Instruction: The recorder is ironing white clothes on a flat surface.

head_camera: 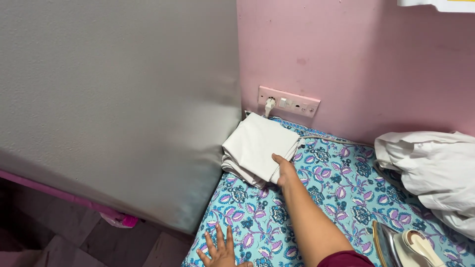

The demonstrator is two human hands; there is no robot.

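My right hand (284, 170) reaches forward and grips the near edge of a folded white cloth (257, 143), thumb on top. The cloth lies in a neat stack at the far left corner of a surface covered by a turquoise floral sheet (336, 183), close to the pink wall. My left hand (220, 252) rests flat with fingers spread on the sheet's near left edge, holding nothing.
A pile of crumpled white cloth (435, 173) lies at the right. A clothes iron (405, 247) stands at the bottom right. A wall socket plate with a white plug (288, 101) sits above the folded cloth. A large grey panel (118, 99) fills the left.
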